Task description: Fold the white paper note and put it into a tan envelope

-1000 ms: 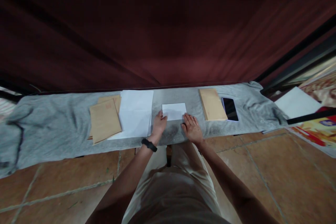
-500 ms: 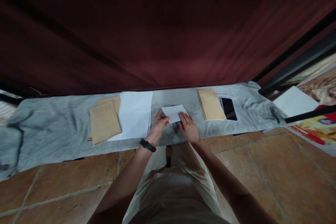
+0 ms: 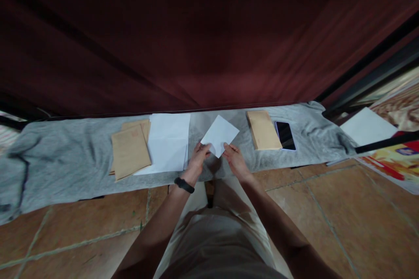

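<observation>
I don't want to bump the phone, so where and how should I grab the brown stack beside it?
Probably by the left long edge of the brown stack, from the left, pinched above and below: it lies flat, and the phone sits by its near right corner.

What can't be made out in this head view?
All in the head view:
White paper in left hand and right hand: underside hidden by its upper face.
Upper brown envelope: reddish mark too small to read.
Envelope beneath: mostly covered by it.
Red-and-yellow packaging: cut off by right edge.
</observation>
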A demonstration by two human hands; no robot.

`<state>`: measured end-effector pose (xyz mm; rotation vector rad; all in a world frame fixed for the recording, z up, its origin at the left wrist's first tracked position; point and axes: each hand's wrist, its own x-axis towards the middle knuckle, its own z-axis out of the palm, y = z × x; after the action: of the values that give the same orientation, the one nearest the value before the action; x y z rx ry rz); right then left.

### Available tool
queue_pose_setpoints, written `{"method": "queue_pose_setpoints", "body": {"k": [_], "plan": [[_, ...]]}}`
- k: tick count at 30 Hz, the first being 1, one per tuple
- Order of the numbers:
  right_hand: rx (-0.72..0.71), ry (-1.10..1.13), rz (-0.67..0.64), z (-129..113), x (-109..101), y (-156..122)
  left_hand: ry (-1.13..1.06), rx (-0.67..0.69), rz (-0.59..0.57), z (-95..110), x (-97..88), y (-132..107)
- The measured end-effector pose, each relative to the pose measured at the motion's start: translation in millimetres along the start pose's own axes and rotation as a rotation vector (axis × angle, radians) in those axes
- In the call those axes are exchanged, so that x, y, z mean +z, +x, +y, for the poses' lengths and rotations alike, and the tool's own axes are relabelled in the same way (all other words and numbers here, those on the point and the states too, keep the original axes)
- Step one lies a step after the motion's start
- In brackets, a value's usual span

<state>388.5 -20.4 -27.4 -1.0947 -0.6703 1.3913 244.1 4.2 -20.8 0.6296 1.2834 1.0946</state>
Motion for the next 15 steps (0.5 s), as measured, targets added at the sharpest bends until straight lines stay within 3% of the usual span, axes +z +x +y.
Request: {"method": "queue_pose_setpoints", "body": {"k": [3, 6, 12, 15], "plan": [[0.124, 0.203, 0.017, 8, 4, -7, -0.002, 0.043, -0.035, -5, 0.7, 1], [0.185, 0.245, 0.065, 14, -3, -10, 0.037, 0.112, -0.051, -4, -3.0, 8], [0.127, 0.168, 0.218, 18, -38, -4, 0.272, 0.219, -0.062, -3, -18.4, 33], [0.051, -0.003, 0.245, 20, -54, -1, 0.422, 0.252, -0.030, -5, -21.3, 41]]}}
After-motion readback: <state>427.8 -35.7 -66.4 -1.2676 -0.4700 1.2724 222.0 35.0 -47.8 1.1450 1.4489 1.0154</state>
